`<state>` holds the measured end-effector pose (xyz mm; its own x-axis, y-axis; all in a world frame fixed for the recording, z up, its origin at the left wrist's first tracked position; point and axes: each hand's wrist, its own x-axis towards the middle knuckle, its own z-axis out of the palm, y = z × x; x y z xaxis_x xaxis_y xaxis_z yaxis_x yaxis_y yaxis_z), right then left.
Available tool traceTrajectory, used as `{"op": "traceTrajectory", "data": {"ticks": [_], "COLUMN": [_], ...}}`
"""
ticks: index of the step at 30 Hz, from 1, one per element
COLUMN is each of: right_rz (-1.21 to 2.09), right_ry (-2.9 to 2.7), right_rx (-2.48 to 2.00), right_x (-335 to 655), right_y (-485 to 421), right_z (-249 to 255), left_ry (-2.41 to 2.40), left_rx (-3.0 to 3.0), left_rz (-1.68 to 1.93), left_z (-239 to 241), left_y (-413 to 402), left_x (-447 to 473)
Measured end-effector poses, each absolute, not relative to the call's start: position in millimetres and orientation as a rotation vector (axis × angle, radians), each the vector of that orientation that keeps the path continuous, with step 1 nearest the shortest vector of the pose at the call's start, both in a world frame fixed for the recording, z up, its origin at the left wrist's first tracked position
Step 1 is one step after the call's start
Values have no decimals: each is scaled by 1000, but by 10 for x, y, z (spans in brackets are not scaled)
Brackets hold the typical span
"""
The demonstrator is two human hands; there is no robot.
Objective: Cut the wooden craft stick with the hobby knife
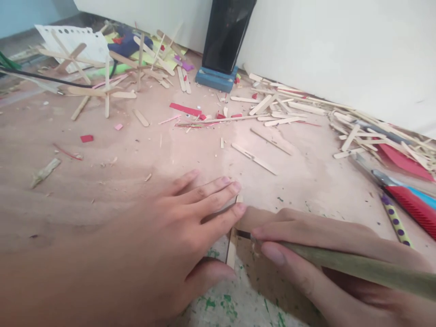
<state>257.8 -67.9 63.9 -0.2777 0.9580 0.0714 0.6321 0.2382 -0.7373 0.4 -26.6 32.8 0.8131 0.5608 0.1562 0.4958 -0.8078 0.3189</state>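
My left hand (pixel 163 240) lies flat on the worktop, fingers stretched out, its fingertips and thumb pressing down a wooden craft stick (pixel 232 247) that stands roughly lengthwise towards me. My right hand (pixel 327 259) is closed in a pen-like grip round an olive-green tool handle (pixel 357 267). The tool's dark tip (pixel 244 235) rests on the stick just below my left fingertips.
Loose craft sticks (pixel 269 111) and red scraps litter the far worktop. A stick frame (pixel 102 86) stands at the back left. A black object on a blue base (pixel 218 75) stands against the white wall. Red-handled scissors (pixel 408 200) and a dotted pencil (pixel 395 220) lie at the right.
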Motion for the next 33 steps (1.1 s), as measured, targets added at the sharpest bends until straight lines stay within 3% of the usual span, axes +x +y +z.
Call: {"op": "traceTrajectory", "data": {"ticks": [33], "right_rz": [688], "right_ry": [-2044], "right_rx": [-1327], "right_x": [2552], "right_y": [-593], "right_z": [567], "left_ry": [783], "left_rx": [2737], "left_rz": [254], "left_z": [386], "left_y": [-189], "left_x": [9]}}
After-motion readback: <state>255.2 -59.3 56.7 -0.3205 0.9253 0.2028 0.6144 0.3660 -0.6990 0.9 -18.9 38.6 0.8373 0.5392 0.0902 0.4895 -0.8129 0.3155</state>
